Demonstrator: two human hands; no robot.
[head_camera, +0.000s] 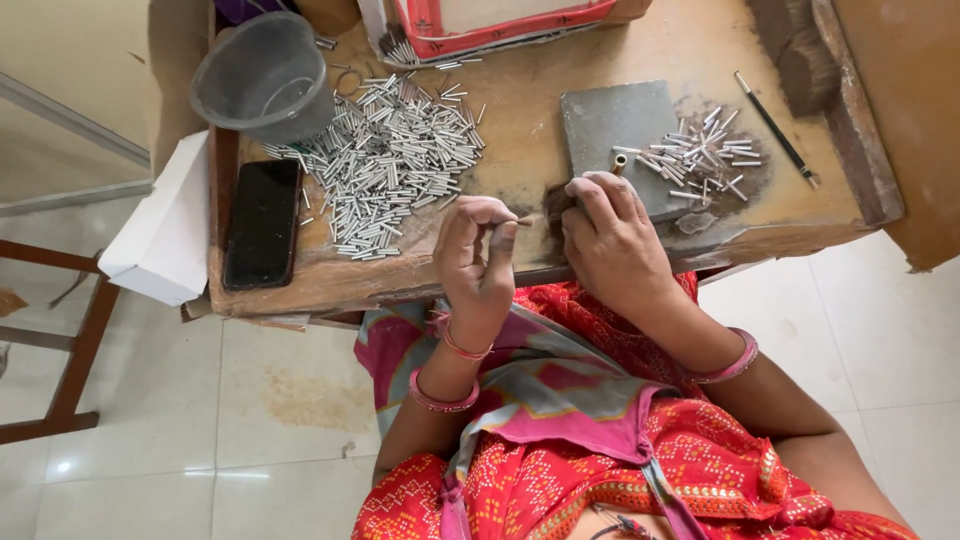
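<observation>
Metal tube (619, 163) upright at grey block (622, 145) edge, pinched by right hand (612, 240); left hand (478, 255) gripping thin pin (520, 221) beside block; best kept vertical.

You have bare bench (530, 130) between the big tube pile (385, 160) and the grey slab (620, 135). Along the left edge, the phone (262, 222) and grey bowl (265, 75) block you; the red-rimmed box (500, 25) crowds the far edge.

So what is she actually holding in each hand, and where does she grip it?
The left hand pinches a thin stick near its back end. The right hand holds a small metal tube upright by its lower part.
</observation>
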